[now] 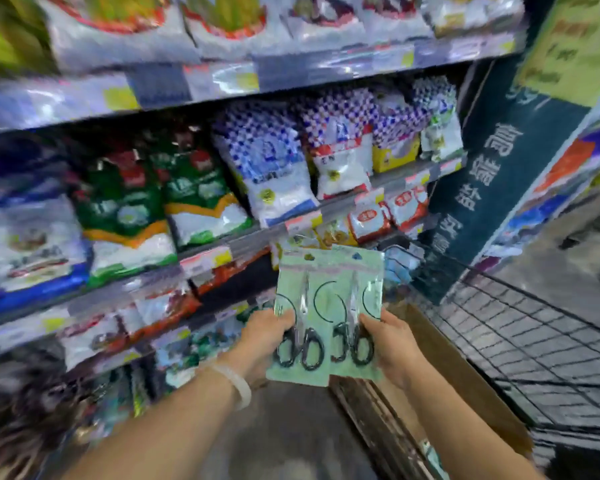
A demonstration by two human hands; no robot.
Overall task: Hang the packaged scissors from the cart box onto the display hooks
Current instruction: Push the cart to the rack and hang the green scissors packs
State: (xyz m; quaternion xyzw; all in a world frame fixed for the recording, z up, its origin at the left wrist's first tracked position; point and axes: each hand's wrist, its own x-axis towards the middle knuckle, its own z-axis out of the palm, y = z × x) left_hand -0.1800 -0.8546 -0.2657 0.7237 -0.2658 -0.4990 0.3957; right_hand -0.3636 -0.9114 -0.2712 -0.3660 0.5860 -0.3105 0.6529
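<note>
Both hands, left (264,336) and right (390,344), grip upright scissor packs (326,306), blades pointing up, handles down.

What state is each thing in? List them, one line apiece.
Left scissors pack: upright, held by its lower left edge, not yet hung.
Right scissors pack: upright, held by its lower right edge, overlapped by the left pack.
Left hand: fingers curled round the left pack.
Right hand: grips the right pack.
Cardboard box: open, in the wire cart.
</note>
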